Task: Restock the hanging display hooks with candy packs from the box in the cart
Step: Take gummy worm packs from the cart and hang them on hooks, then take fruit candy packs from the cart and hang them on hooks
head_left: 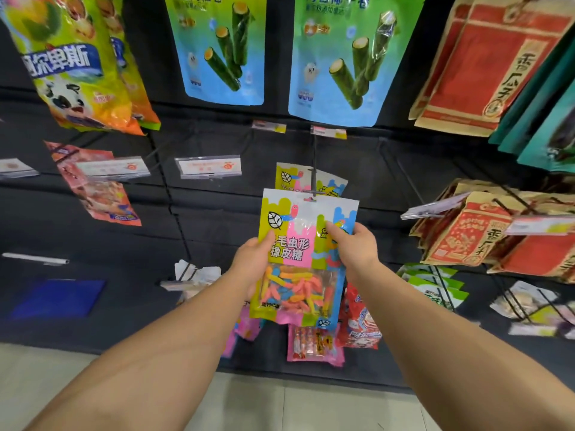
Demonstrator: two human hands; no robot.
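Observation:
A colourful gummy-worm candy pack (298, 262) is upright in front of the black display wall, its top hole at the tip of a display hook (315, 169). My left hand (253, 262) grips its left edge. My right hand (353, 247) holds the right edge, thumb on the front. A second pack of the same kind (311, 180) hangs behind it on that hook. The box and the cart are out of view.
Seaweed-roll bags (222, 51) hang above. Red-and-brown paper bags (476, 234) fill the hooks on the right, a pink pack (99, 188) hangs at left. Red and pink candy packs (314, 345) hang below. Price tags (208, 166) sit on bare hooks at left.

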